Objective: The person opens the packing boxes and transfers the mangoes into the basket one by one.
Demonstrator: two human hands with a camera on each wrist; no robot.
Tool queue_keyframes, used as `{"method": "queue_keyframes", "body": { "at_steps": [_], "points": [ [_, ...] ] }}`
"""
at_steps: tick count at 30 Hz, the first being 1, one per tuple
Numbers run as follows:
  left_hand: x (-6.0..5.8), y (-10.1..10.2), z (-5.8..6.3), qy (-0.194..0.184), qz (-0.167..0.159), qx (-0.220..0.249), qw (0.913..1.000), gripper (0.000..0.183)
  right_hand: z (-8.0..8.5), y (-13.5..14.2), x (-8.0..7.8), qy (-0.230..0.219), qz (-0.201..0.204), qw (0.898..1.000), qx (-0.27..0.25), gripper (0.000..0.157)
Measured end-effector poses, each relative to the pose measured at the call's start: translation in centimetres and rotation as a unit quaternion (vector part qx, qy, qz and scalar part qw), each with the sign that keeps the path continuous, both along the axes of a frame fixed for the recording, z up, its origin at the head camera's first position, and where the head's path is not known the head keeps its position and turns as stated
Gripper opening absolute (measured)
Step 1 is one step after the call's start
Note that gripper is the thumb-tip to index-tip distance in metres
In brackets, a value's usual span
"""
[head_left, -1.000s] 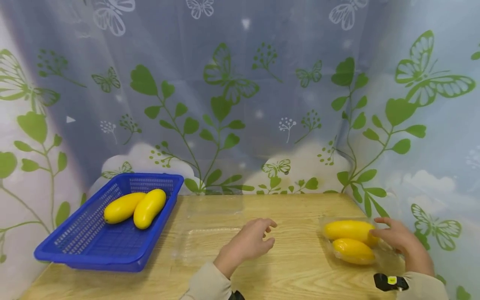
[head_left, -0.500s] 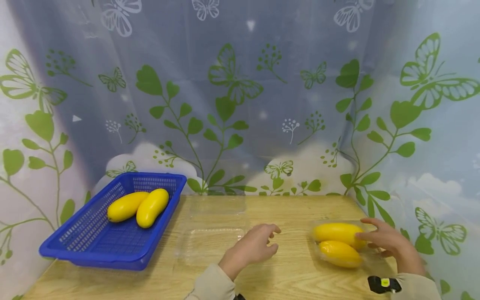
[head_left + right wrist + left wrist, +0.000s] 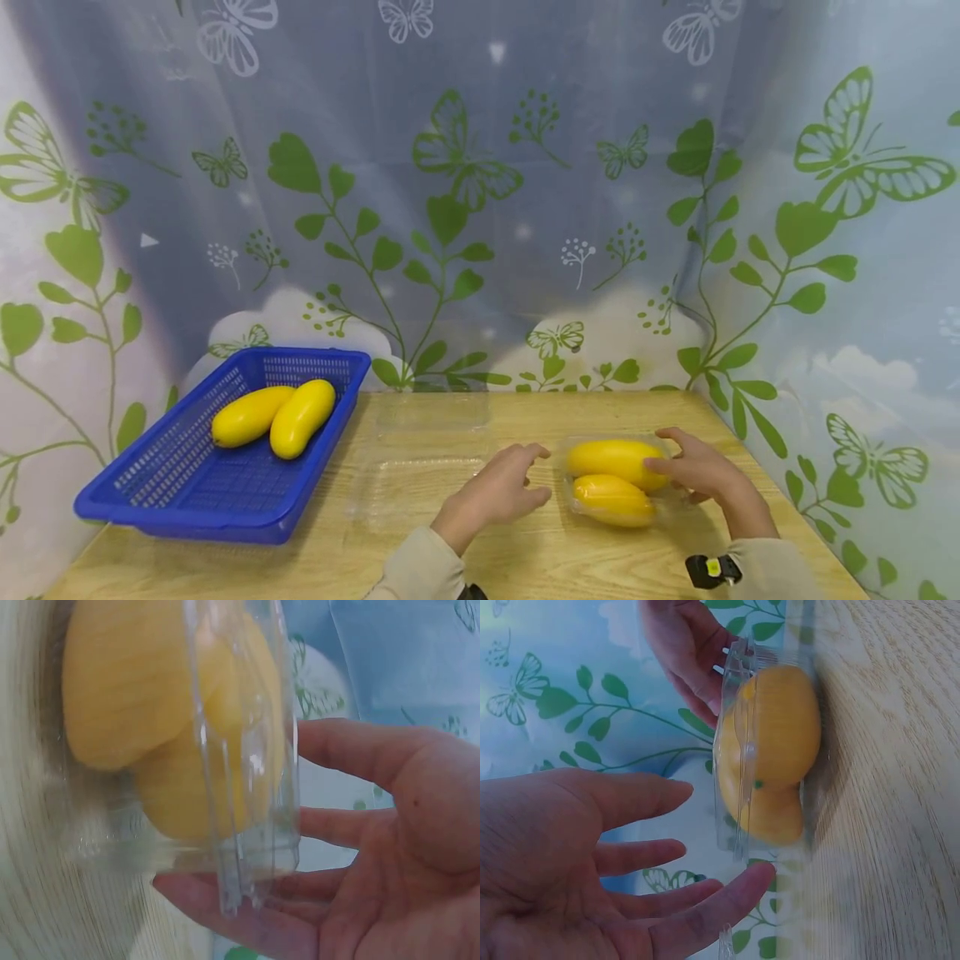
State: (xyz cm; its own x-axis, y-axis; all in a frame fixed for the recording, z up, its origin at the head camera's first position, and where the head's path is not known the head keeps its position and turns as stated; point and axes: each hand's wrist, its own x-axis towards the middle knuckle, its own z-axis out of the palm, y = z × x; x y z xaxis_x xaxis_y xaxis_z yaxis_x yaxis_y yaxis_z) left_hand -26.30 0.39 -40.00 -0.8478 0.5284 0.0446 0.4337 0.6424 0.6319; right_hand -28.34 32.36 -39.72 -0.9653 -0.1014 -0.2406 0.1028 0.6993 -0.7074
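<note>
A lidded clear plastic box (image 3: 564, 500) with two oblong yellow fruits (image 3: 615, 464) inside sits on the wooden table, right of centre. My right hand (image 3: 708, 471) is at the box's right end; in the right wrist view its thumb (image 3: 337, 746) meets the lid edge and its extended fingers (image 3: 240, 919) lie along the end wall. To the left of the box, my left hand (image 3: 495, 493) is held apart from it, palm facing it. In the left wrist view the left fingers (image 3: 705, 907) are spread, with nothing in them.
At the left stands a blue perforated basket (image 3: 202, 521) with two more yellow fruits (image 3: 302, 419) in its far part. An open clear plastic container (image 3: 367, 492) lies between the basket and my left hand. A butterfly-patterned curtain (image 3: 480, 250) hangs behind the table (image 3: 525, 554).
My right hand and the filled box have slid left along the table, toward my left hand. The left hand has stayed nearly in place.
</note>
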Motion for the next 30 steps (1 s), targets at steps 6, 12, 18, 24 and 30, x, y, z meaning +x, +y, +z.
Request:
{"method": "queue_keyframes", "body": {
  "at_steps": [6,12,18,24,30],
  "points": [
    [0.0,-0.3,-0.4,-0.018,0.016,0.006,0.9997,0.070,-0.1,-2.2,0.2,0.002,0.016,1.000,-0.003,0.082],
    [-0.2,-0.4,-0.3,-0.011,0.007,-0.003,0.9999,0.076,0.2,-3.4,0.1,-0.005,0.026,1.000,-0.008,0.082],
    [-0.2,-0.3,-0.2,-0.003,0.000,-0.024,0.9997,0.076,0.4,-4.2,0.3,-0.001,0.035,0.999,-0.004,0.081],
    [-0.1,-0.2,-0.3,0.005,0.001,-0.031,0.9995,0.074,0.4,-4.6,0.4,0.005,0.034,0.999,0.001,0.081],
    [-0.2,-0.2,-0.6,0.009,0.011,-0.035,0.9993,0.072,0.4,-4.7,0.3,-0.002,0.034,0.999,0.006,0.082]
  ]
}}
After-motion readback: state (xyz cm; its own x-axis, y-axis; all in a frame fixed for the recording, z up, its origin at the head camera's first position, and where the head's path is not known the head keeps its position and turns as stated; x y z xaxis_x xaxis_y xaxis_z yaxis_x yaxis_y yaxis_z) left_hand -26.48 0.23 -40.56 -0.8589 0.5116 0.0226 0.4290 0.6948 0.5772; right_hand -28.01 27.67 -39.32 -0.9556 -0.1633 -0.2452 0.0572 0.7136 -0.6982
